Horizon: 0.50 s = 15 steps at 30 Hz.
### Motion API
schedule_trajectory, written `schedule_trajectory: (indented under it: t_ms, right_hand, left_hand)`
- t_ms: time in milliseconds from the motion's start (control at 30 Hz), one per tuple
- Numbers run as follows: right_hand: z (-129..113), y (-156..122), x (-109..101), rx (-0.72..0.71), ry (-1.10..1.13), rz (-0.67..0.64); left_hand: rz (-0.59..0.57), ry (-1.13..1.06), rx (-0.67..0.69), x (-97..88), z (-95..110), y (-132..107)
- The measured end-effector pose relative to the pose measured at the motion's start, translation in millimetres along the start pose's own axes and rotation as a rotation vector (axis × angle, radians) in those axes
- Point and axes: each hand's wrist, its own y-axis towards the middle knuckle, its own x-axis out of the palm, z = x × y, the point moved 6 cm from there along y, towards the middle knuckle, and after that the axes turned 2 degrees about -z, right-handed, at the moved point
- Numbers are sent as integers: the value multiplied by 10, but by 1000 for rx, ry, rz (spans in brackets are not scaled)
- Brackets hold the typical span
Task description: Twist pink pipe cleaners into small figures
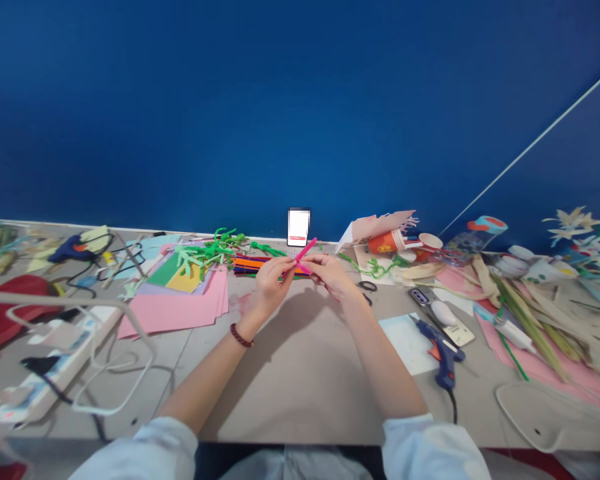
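Note:
Pink pipe cleaners (306, 251) are held between my two hands above the middle of the table, one end pointing up and to the right. My left hand (274, 281) pinches them from the left, a dark red beaded bracelet (242, 335) on its wrist. From the right, my right hand (331, 274) pinches the same pink pipe cleaners close to the left fingertips. Just behind the hands lies a bundle of orange and dark pipe cleaners (247, 266), partly covered by my left hand. A lit phone (299, 227) stands upright against the blue wall.
Pink paper sheets (173, 308) and green pipe cleaners (220, 245) lie to the left, with a power strip (63, 363) nearer. To the right are black-handled scissors (367, 286), a blue glue gun (445, 357), another phone (463, 334) and paper cups (386, 241).

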Motion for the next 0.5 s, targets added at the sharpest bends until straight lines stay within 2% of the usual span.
schedule_trajectory:
  t_ms: [133, 367, 500]
  right_hand:
    - [46, 11, 3, 26, 148, -59]
    - [140, 49, 3, 39, 179, -145]
    - [155, 42, 52, 64, 243, -191]
  left_hand:
    - [-3, 32, 107, -5, 50, -6]
    - [27, 119, 345, -34, 203, 0]
    - [42, 170, 397, -31, 205, -5]
